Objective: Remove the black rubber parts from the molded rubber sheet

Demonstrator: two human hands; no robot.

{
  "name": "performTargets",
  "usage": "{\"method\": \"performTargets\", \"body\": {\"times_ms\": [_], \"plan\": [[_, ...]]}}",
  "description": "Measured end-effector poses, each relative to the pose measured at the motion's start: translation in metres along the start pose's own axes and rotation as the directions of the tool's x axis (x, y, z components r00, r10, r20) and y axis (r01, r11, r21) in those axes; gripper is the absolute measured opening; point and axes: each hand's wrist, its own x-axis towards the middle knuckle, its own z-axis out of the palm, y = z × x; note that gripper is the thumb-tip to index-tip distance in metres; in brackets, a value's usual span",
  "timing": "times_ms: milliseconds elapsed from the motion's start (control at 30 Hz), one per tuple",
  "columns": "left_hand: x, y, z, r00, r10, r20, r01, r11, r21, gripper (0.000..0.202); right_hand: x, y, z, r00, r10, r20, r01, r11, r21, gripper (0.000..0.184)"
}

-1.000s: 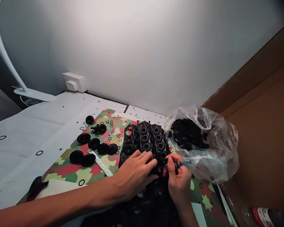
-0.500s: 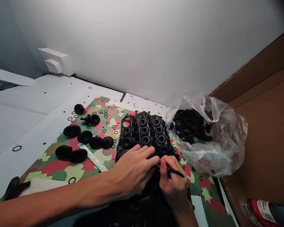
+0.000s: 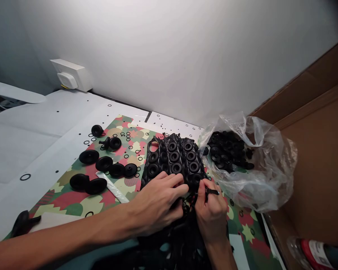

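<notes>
A black moulded rubber sheet (image 3: 173, 157) with rows of round ring-shaped parts lies on a colourful patterned mat (image 3: 70, 197). My left hand (image 3: 157, 204) rests flat on the sheet's near edge with its fingers stretched out, pressing it down. My right hand (image 3: 211, 212) is closed around a thin dark tool (image 3: 212, 192), its tip at the sheet's near right corner beside the left fingertips. More black rubber trails toward me under both wrists.
Several loose black rubber discs (image 3: 97, 172) and tiny rings lie on the mat's left. A clear plastic bag (image 3: 250, 165) of black parts sits right of the sheet. A cardboard wall (image 3: 315, 150) stands at right, a bottle (image 3: 318, 251) below it, a wall socket (image 3: 70, 75) behind.
The view shifted right and down between the first frames. My right hand turned the thin tool from pointing out to the right to nearly end-on at the sheet's corner. My left hand stays on the sheet.
</notes>
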Motion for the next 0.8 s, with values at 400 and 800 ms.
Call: {"method": "performTargets", "body": {"times_ms": [400,800], "plan": [[-0.016,-0.002,-0.011,0.987,0.16,-0.01,-0.16,0.986,0.045,0.03,-0.002,0.003,0.007,0.991,0.129,-0.04,-0.13,0.991,-0.021,0.024],[-0.001,0.002,-0.025,0.966,0.238,0.106,-0.252,0.956,0.151,0.025,-0.004,0.005,0.011,0.986,0.167,-0.024,-0.165,0.985,0.044,0.031]]}}
